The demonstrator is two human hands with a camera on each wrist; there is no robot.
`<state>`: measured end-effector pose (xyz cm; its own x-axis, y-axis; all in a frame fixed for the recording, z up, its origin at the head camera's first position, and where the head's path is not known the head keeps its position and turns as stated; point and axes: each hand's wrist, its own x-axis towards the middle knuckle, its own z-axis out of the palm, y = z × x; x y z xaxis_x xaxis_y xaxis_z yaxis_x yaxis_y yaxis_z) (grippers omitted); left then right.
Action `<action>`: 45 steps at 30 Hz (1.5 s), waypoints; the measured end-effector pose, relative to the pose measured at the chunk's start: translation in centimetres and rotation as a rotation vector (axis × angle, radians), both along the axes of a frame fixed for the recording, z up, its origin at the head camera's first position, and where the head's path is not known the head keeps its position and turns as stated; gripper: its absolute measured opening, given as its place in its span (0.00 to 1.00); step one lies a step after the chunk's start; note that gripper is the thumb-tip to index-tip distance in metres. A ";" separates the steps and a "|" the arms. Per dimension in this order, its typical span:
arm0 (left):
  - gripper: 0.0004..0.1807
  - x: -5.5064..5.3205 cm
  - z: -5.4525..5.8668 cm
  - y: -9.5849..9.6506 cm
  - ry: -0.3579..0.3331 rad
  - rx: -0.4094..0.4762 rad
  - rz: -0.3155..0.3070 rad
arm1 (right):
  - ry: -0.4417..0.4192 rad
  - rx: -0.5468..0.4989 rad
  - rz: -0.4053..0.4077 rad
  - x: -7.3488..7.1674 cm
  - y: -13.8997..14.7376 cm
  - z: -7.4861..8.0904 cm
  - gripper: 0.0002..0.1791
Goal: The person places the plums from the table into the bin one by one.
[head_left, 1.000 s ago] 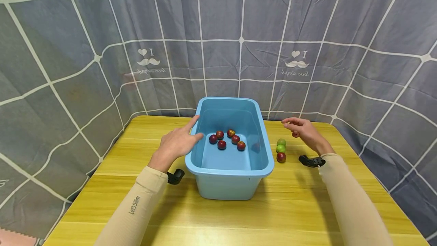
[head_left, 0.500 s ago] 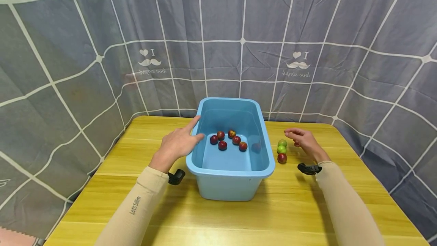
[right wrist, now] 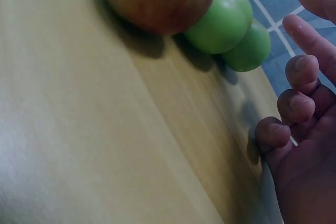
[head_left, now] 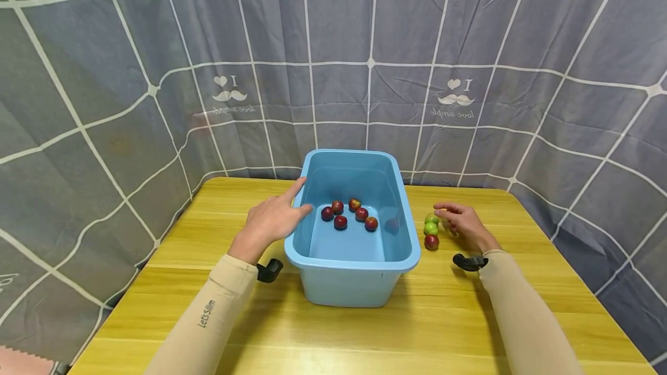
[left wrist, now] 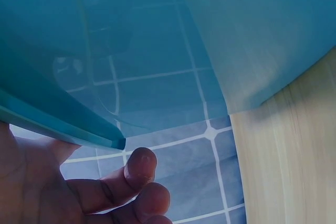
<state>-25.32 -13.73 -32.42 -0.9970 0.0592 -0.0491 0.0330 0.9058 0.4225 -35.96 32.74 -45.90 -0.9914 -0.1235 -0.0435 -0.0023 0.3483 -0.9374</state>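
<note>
In the head view my left hand (head_left: 272, 220) rests on the left rim of a light blue plastic tub (head_left: 344, 264), its index finger extended along the rim and its thumb reaching over the edge. The left wrist view shows other fingers (left wrist: 140, 167) loosely bent below the rim, apart from the wall. My right hand (head_left: 464, 225) hovers right beside two small round green fruits, the farther one (head_left: 431, 219) and the nearer one (head_left: 431, 228), with nothing in its grasp. A round red fruit (head_left: 431, 242) lies nearest in that row. Inside the tub lie several red fruits (head_left: 340, 222).
Everything stands on a yellow wood-grain table (head_left: 250, 328). A grey curtain (head_left: 339, 91) with white grid lines hangs behind the table and along both sides. Black camera mounts, left (head_left: 269, 271) and right (head_left: 470, 263), sit at the wrists.
My right hand has come down and nearer to the row of fruits, its fingertips now beside the farther green one. My left hand keeps its place on the tub's rim.
</note>
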 end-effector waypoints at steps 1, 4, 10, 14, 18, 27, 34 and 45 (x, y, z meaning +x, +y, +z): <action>0.39 0.0 0.0 0.0 0.000 -0.001 0.000 | -0.005 -0.003 -0.002 0.0 0.0 -0.1 0.34; 0.39 0.0 0.0 0.0 -0.001 -0.001 -0.002 | -0.008 -0.007 -0.004 -0.1 0.1 -0.5 0.35; 0.39 0.0 -0.1 0.0 -0.004 -0.007 -0.008 | -0.022 0.052 -0.033 0.0 0.0 -1.0 0.32; 0.39 -0.1 0.0 0.0 -0.006 -0.002 -0.006 | -0.030 0.107 -0.044 -0.1 0.0 -0.9 0.31; 0.40 -0.2 0.1 -0.1 -0.004 0.005 -0.010 | -0.031 0.110 -0.039 -0.4 -0.2 -0.8 0.30; 0.40 -0.2 0.1 0.0 -0.011 0.011 -0.008 | -0.029 0.149 -0.005 -0.3 -0.1 -0.8 0.31; 0.40 -0.1 0.1 0.0 -0.014 0.011 -0.007 | -0.045 0.187 0.003 -0.5 -0.1 -0.6 0.32; 0.40 -0.1 0.1 0.1 -0.015 0.013 -0.004 | -0.042 0.225 0.004 -0.5 0.0 -0.8 0.29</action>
<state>-25.42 -13.66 -32.36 -0.9959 0.0642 -0.0634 0.0303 0.8999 0.4351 -36.46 32.75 -46.72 -0.9876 -0.1097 -0.1119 0.0337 0.5484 -0.8355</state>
